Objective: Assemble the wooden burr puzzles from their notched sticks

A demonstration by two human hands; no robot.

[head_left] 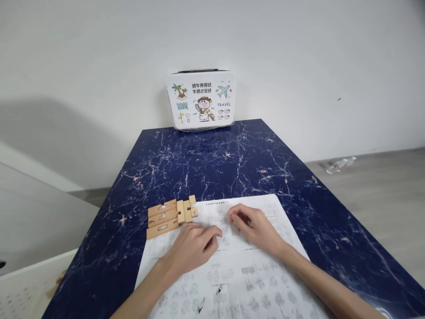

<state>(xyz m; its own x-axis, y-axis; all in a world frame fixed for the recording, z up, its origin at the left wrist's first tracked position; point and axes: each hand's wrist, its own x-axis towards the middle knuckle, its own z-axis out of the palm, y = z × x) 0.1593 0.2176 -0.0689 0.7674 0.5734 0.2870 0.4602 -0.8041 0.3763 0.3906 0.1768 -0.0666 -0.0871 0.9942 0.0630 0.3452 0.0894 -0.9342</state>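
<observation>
My left hand (195, 245) rests low over the white printed sheet (265, 266), with its fingers loosely bent and a gap between thumb and index finger. Nothing shows in it. Just beyond its knuckles lie flat wooden puzzle pieces (162, 215) with slots and numbers, side by side at the sheet's upper left corner. Narrower notched wooden pieces (187, 210) adjoin them on the right. My right hand (254, 223) is over the upper right of the sheet, fingers curled and thumb tip close to the index finger. I see no object in its grip.
The sheet lies on a dark blue marbled table (212, 164). A white cartoon-printed case (202, 101) stands at the far edge against the wall. Clear crumpled plastic (340, 165) lies on the floor at right. A white perforated container (26, 288) is at lower left.
</observation>
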